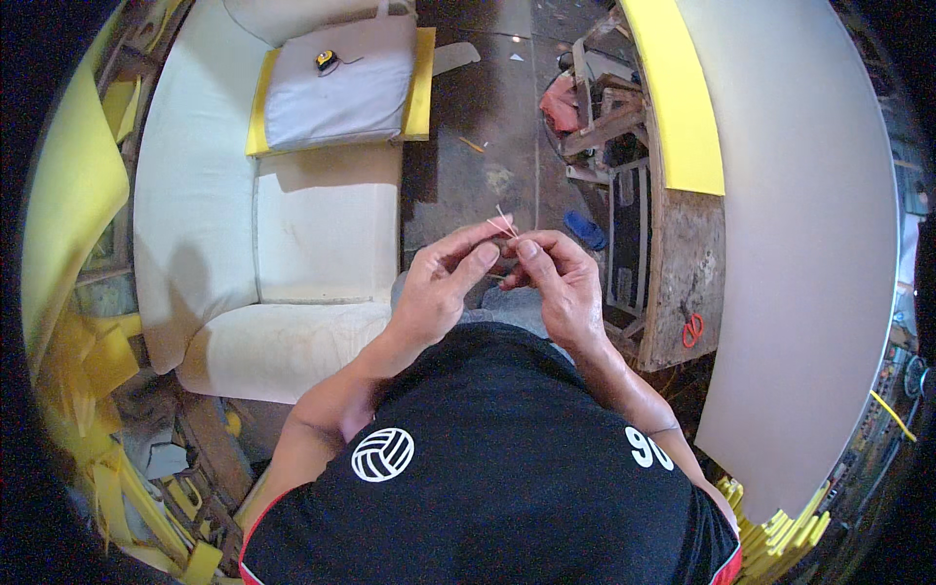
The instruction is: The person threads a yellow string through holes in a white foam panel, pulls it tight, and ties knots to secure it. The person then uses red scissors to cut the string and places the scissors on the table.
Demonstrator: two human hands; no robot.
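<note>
In front of my chest, my left hand (444, 285) and my right hand (561, 285) meet with thumbs and fingertips pinched close together. Between them a thin pale strand (504, 218), like thread or string, sticks up past the fingertips. Its lower part is hidden by the fingers, and whether a needle is with it is too small to tell. To the left stands a cream upholstered sofa (327, 229). On its far part lies a light grey cushion (336, 93) over a yellow foam sheet (419, 83), with a yellow-and-black tape measure (326, 60) on top.
Right of me is a wooden workbench (682, 253) holding orange-handled scissors (693, 331), yellow foam (682, 107) and a large grey panel (799, 214). A blue slipper (585, 230) lies on the dark floor (487, 127). Yellow foam offcuts (107, 361) crowd the left side.
</note>
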